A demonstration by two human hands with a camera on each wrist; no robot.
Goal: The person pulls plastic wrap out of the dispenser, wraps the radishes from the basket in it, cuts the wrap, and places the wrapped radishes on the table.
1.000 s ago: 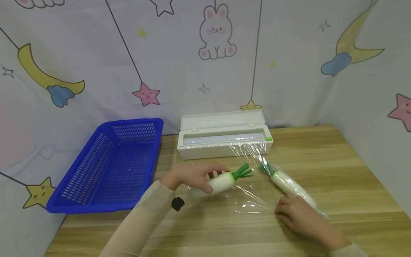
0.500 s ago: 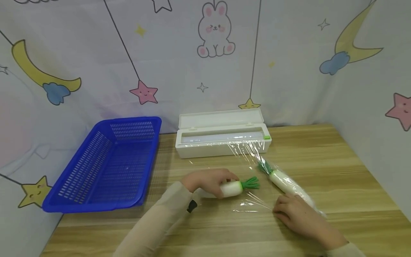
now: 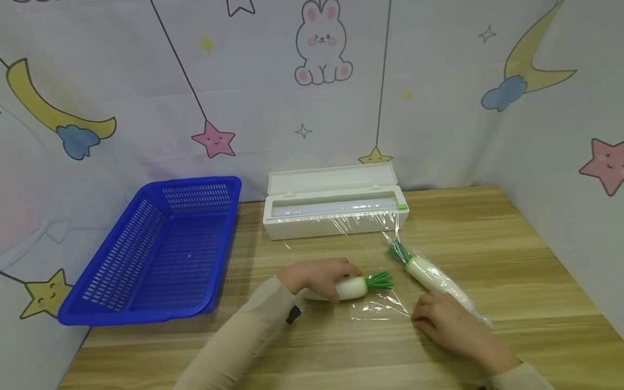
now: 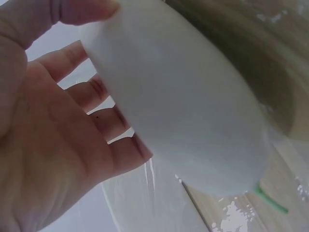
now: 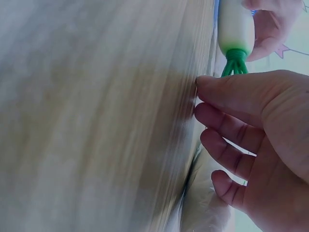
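As we look down at the desk (image 3: 351, 363), the left hand (image 3: 319, 276) holds a white radish (image 3: 351, 288), thumb along one side and fingers along the other. We see its green leaves pointing toward the right hand (image 3: 446, 325), with clear film (image 3: 375, 309) spread about it; whether the radish rests on the film or is held just above, we cannot tell. The right hand has its fingertips down at the film's edge, thumb and forefinger close together, but we cannot tell if they pinch it or only press it. Just beyond that hand we find a second radish (image 3: 434, 276), lying slantwise under shiny film. Farther back we have a white box (image 3: 336, 225), lid raised, a film roll (image 3: 336, 207) inside. To the left we see a blue basket (image 3: 131, 319).
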